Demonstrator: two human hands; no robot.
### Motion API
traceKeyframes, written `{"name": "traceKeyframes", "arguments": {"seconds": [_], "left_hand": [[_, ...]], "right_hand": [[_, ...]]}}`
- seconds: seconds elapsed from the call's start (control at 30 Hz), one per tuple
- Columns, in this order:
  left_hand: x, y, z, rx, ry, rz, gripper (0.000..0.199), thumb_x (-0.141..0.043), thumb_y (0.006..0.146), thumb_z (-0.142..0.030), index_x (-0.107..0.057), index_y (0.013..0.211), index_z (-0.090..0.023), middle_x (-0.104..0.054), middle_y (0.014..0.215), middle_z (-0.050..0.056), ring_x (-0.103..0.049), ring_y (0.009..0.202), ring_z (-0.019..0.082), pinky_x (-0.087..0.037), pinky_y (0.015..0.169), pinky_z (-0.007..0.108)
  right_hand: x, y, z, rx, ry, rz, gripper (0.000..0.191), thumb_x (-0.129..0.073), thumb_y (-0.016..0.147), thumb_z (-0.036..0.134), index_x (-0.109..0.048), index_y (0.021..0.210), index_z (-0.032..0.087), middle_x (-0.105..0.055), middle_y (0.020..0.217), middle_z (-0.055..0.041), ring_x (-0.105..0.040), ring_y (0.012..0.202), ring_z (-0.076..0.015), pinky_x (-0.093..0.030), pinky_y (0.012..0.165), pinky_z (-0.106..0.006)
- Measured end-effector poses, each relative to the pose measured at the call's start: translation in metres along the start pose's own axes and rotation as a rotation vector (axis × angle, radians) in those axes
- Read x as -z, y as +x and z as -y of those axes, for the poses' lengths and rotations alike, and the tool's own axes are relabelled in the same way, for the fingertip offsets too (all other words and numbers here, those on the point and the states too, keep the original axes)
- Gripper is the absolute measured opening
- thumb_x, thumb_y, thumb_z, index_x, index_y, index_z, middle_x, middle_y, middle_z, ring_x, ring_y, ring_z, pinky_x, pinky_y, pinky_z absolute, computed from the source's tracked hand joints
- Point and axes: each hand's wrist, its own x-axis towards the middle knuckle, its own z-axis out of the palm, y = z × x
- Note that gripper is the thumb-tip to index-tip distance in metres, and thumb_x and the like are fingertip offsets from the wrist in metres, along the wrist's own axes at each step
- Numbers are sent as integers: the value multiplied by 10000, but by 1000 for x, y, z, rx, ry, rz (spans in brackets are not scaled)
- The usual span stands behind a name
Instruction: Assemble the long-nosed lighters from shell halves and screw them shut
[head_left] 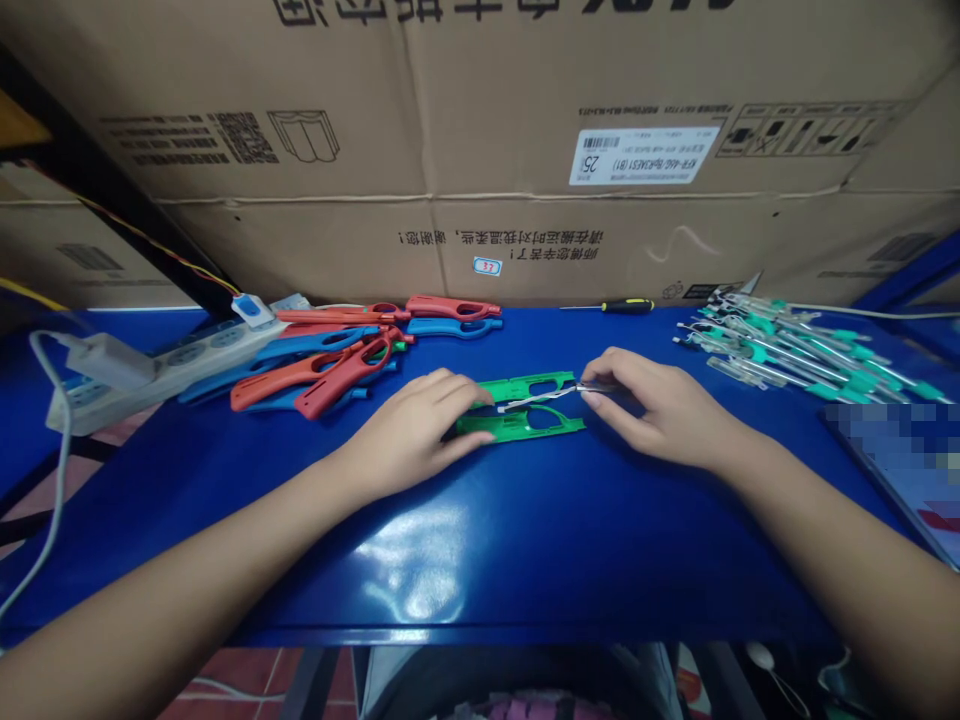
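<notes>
Two green plastic lighter shell halves lie side by side on the blue table, the upper half (517, 388) and the lower half (517, 428). My left hand (424, 425) grips their left ends, fingers on the far half and thumb on the near one. Between thumb and fingers, my right hand (660, 405) pinches a thin metal lighter tube (600, 387), partly hidden by the fingers. White wires (529, 402) run left from it over the green halves.
Red, orange and blue lighter shells (330, 365) are piled at left beside a white power strip (187, 350). Several metal tubes with teal parts (810, 345) lie at right, near a tablet-like screen (907, 470). A screwdriver (626, 306) lies before the cardboard box (322, 240).
</notes>
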Motion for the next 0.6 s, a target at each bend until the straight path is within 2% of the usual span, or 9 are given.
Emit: {"name": "traceKeyframes", "arguments": {"seconds": [0.07, 0.17, 0.37, 0.43, 0.53, 0.6], "left_hand": [[-3, 0, 3, -21, 9, 77, 390, -660, 936, -433, -597, 1211, -165, -675, 1132, 93, -594, 1052, 254, -474, 929, 389], [-1, 0, 5, -6, 7, 109, 364, -644, 956, -381, -588, 1250, -174, -679, 1117, 82, -597, 1033, 243, -461, 920, 383], [20, -1, 0, 19, 80, 221, 313, -659, 913, -309, -626, 1212, -223, -683, 1092, 50, -597, 1012, 250, -439, 897, 396], [24, -1, -2, 37, 93, 248, 358, -682, 885, -353, -631, 1216, -225, -683, 1085, 53, -606, 1002, 259, -440, 910, 414], [25, 1, -3, 35, 78, 204, 514, -680, 890, -477, -590, 1323, -215, -667, 1194, 86, -600, 1078, 287, -439, 955, 438], [23, 2, -4, 13, -20, 140, 497, -638, 936, -464, -577, 1355, -204, -652, 1251, 96, -591, 1128, 272, -443, 981, 411]], "right_hand": [[0, 0, 0, 13, -4, 2, 128, -512, 998, 321, -548, 1068, 219, -643, 997, -38, -635, 856, -167, -486, 725, -296], [0, 1, 0, 34, -20, 7, 133, -486, 1013, 313, -556, 1073, 217, -640, 1002, -46, -628, 860, -174, -486, 730, -308], [0, 1, 1, 59, 24, -5, 117, -485, 1017, 289, -562, 1065, 214, -626, 994, -45, -607, 854, -170, -480, 741, -313], [-1, 1, 4, 67, 69, -14, 109, -486, 1017, 276, -560, 1067, 213, -619, 990, -46, -600, 860, -165, -480, 752, -308], [-3, 1, 8, 83, 116, -12, 107, -477, 1020, 259, -557, 1074, 211, -611, 990, -47, -592, 868, -161, -480, 760, -305], [-4, 1, 11, 102, 126, -5, 115, -471, 1021, 253, -554, 1087, 207, -606, 992, -51, -587, 870, -163, -480, 756, -306]]}}
